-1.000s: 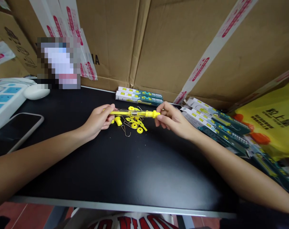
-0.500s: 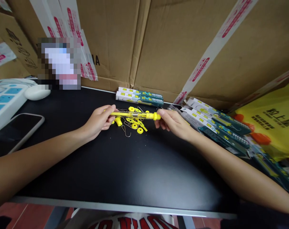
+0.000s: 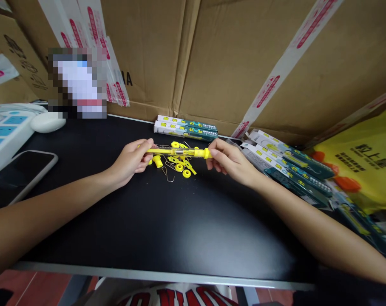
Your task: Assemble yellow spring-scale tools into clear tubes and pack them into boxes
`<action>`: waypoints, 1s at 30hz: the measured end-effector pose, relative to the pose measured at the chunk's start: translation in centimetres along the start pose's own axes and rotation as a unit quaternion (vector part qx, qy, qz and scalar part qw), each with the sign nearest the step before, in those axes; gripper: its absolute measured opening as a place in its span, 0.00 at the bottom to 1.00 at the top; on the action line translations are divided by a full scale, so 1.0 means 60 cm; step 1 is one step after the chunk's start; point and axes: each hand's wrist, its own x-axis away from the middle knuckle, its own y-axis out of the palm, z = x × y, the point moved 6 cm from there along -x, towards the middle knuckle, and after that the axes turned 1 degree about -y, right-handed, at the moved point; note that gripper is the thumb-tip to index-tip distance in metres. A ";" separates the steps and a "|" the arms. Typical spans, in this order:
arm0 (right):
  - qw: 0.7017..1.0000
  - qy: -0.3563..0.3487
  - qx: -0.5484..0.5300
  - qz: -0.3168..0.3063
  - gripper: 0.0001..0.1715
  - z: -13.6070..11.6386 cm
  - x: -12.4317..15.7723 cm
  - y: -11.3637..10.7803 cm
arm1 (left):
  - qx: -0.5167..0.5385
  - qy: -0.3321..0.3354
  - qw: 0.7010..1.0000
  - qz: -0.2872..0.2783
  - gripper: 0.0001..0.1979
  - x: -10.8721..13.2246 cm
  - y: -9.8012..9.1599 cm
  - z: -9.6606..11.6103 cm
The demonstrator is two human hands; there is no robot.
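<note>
A clear tubular spring scale (image 3: 180, 152) with yellow inner parts and a yellow end cap is held level above the black table. My left hand (image 3: 133, 158) pinches its left end between thumb and fingers. At the other end, my right hand (image 3: 226, 156) has its thumb and fingers closed on the yellow end cap (image 3: 207, 153). Below the tube lie loose yellow parts, among them a ring (image 3: 186, 173), a short cap (image 3: 157, 161) and flat pieces. A bent wire hook (image 3: 169, 175) rests in front of them. Part of the pile is hidden behind the tube.
Two slim printed boxes (image 3: 185, 129) lie behind the parts. More such boxes (image 3: 285, 170) are heaped at right, beside a yellow bag (image 3: 361, 157). A phone (image 3: 21, 178) and a white power strip (image 3: 8, 131) lie at left. Cardboard cartons (image 3: 244, 55) wall the back.
The fingers of my right hand have shifted their grip on the end cap, with the knuckles now raised higher. My left hand and the tube stay nearly where they were.
</note>
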 end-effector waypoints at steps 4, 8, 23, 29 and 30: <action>0.999 0.011 0.051 -0.006 0.27 -0.001 0.000 0.001 | 0.001 -0.002 1.000 -0.007 0.12 0.000 0.001 0.000; 0.998 0.016 0.063 -0.010 0.32 0.002 -0.001 -0.002 | 0.002 -0.002 1.000 -0.010 0.12 0.000 0.003 0.001; 0.999 -0.007 0.044 -0.011 0.15 -0.007 0.002 0.001 | 0.008 -0.003 1.000 -0.003 0.12 0.000 0.000 -0.001; 0.997 0.010 0.080 -0.017 0.29 -0.003 0.000 0.005 | 0.002 -0.003 1.000 -0.006 0.12 0.000 0.002 0.001; 0.996 0.013 0.082 -0.015 0.31 -0.002 -0.001 0.004 | 0.002 -0.003 1.000 -0.005 0.12 0.000 0.003 0.001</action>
